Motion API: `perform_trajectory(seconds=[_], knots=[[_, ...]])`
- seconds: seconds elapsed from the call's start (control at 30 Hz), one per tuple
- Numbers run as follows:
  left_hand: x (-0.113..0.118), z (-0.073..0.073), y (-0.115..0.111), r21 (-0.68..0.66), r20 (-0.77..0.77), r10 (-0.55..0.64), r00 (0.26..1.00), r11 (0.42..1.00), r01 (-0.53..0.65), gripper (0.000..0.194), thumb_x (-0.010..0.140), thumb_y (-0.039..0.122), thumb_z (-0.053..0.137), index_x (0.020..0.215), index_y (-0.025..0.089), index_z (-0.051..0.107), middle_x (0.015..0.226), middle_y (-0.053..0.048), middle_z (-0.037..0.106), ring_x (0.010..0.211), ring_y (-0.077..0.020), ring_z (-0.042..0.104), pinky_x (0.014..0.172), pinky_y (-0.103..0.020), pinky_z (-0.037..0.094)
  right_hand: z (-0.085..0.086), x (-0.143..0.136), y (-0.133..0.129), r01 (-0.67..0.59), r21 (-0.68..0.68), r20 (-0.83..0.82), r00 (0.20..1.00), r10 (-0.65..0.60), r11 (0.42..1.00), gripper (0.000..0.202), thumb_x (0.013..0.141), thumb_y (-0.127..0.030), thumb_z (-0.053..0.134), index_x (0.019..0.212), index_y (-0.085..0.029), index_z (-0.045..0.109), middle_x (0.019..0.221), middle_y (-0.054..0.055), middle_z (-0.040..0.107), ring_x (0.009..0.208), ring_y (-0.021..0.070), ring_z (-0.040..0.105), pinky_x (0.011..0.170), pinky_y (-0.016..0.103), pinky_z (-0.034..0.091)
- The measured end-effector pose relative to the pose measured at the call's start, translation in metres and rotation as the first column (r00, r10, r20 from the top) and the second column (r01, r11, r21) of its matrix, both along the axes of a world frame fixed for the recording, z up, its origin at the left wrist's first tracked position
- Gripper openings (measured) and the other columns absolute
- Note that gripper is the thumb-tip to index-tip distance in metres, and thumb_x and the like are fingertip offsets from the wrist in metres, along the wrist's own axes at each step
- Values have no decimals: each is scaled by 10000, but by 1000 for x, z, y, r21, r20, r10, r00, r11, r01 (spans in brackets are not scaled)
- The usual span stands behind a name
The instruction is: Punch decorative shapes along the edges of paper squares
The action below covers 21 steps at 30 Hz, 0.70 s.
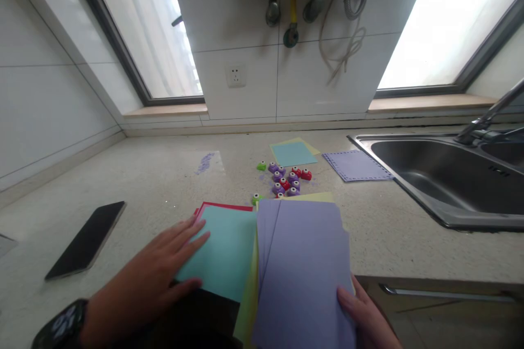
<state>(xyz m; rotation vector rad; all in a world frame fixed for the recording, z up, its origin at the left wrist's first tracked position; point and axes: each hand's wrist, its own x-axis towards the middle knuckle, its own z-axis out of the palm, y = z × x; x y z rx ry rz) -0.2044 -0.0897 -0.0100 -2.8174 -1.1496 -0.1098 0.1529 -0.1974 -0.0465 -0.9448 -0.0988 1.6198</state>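
Two hands work on coloured paper at the counter edge: the left hand (151, 278) lies flat, fingers spread, on the teal sheet (223, 253), the right hand (366, 316) grips the purple sheets (303, 272), while the small punches (285, 179) lie untouched.

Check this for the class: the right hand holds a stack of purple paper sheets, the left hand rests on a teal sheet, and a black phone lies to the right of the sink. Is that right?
One detail is wrong. The black phone lies on the countertop at the far left, not right of the sink. The head view shows it. The right hand does hold the purple paper sheets, and the left hand rests on the teal sheet.
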Motion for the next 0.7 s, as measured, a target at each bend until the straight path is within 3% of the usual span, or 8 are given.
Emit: perform_trajectory(seconds=[0.1, 0.23, 0.33, 0.5, 0.7], knots=[[-2, -18, -25, -82, -7, -1, 1000, 997, 0, 935, 849, 502, 716, 1609, 297, 212, 1636, -107, 329, 1456, -380, 385, 1084, -582, 473, 9, -27, 8, 3, 21, -42, 999, -2, 1000, 603, 667, -358, 882, 1207, -210, 658, 1123, 158, 761, 978, 353, 734, 890, 476, 560], [14, -23, -33, -126, 47, -48, 998, 991, 54, 875, 852, 174, 664, 1603, 289, 231, 1651, -96, 300, 1483, -338, 348, 1152, -569, 409, -3, -50, 11, 25, 18, 25, 999, -25, 1000, 683, 634, -338, 911, 1217, -172, 596, 996, 151, 782, 821, 309, 744, 804, 453, 576], [23, -22, -32, -163, 84, -86, 993, 982, 99, 900, 792, 50, 598, 1595, 262, 253, 1658, -93, 288, 1500, -322, 316, 1180, -551, 378, -18, -51, 7, 3, -37, 104, 995, 1, 999, 720, 603, -355, 934, 1193, -151, 576, 937, 173, 788, 741, 306, 739, 751, 459, 578], [28, -21, -35, -190, 138, -110, 984, 972, 135, 892, 772, 10, 534, 1587, 235, 249, 1652, -89, 310, 1510, -287, 301, 1206, -528, 346, -30, -47, -2, 9, -105, 185, 983, 10, 994, 862, 530, -412, 962, 1236, -164, 533, 967, 189, 789, 790, 342, 749, 779, 475, 572], [28, -19, -35, -198, 190, -136, 972, 965, 173, 973, 733, -4, 523, 1599, 234, 146, 1646, -89, 327, 1508, -251, 310, 1209, -508, 353, -24, -50, -5, 27, -102, 238, 971, -2, 994, 961, 515, -442, 967, 1302, -181, 482, 981, 169, 792, 811, 340, 751, 785, 457, 573]])
